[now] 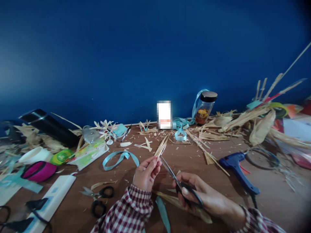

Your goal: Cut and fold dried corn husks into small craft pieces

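Between the thumb and fingers of my left hand is a small bundle of dried corn husk strips, pointing up and away from me. My right hand grips black-handled scissors, thumb and fingers in the handles. The blade tips reach the husk bundle just beside my left fingertips; whether they touch it I cannot tell. Under my right hand lies a long husk piece, partly hidden. A blue ribbon strip lies between my forearms.
A second pair of scissors and a white power strip lie at the left. On the right rests a blue glue gun. Along the wall stand a lidded jar, a black tumbler and husk piles. Ribbon loops lie mid-table.
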Demonstrator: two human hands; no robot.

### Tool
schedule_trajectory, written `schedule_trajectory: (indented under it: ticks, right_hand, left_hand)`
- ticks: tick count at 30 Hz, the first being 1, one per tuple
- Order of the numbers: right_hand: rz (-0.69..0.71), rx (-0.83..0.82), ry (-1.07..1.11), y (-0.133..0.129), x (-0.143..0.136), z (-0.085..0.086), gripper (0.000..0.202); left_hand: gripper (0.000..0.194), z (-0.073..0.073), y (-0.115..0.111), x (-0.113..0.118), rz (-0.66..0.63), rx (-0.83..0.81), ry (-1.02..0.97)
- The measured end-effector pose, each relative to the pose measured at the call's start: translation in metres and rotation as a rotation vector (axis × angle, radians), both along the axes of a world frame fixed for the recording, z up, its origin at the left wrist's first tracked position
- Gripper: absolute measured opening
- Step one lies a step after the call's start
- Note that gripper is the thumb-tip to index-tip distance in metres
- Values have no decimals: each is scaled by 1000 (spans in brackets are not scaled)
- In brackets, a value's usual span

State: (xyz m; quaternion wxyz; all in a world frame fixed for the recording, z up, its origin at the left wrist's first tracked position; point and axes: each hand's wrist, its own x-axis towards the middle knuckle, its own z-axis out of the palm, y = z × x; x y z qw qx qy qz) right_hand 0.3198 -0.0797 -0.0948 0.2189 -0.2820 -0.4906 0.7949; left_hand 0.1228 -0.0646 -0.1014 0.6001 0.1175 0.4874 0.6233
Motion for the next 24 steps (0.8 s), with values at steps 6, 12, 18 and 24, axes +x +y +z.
schedule_trajectory:
  ticks: [6, 12, 18, 24]
  right_hand:
    - [-13, 2, -14, -1, -1, 0, 48]
    - [3, -5, -2, -1, 0, -1, 46]
    - [1, -6, 2, 0, 1, -4, 47]
    - [-4, -17, -4, -1, 1, -5, 47]
  left_hand:
    - [12, 0, 1, 0, 11, 3, -6]
    - [11, 1, 2, 0, 23, 5, -7]
    - [12, 3, 1, 1, 11, -2, -4]
    - [11, 5, 1, 1, 4, 13, -13]
